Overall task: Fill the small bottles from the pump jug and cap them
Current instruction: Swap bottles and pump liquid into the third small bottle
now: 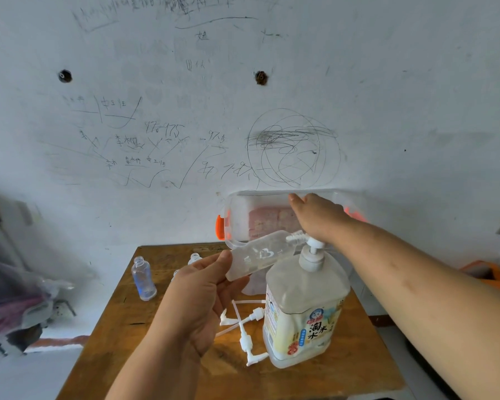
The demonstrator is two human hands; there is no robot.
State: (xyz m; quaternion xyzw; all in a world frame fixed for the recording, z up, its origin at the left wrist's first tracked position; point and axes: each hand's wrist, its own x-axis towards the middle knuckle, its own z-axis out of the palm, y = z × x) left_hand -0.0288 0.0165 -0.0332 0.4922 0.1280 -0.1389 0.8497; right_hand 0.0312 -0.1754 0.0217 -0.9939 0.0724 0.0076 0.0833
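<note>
Over a wooden table (344, 370), the left hand (197, 298) grips a tilted small bottle (260, 255) against the pump jug (303, 307) while the right hand (318, 217), seemingly flat-fingered, presses its pump head (315, 243); any misalignment could spill liquid.

Close head view over table (119, 313)

Free room I see on the table (104, 356) at front-left. On the right the pump jug (305, 307) blocks, w/ loose pump caps (247, 339) just beside it. My left hand (197, 298), holding the tilted bottle (260, 255), hangs over the middle. An upright bottle (143, 280) stands near the left edge; the clear box (237, 215) closes the back.
</note>
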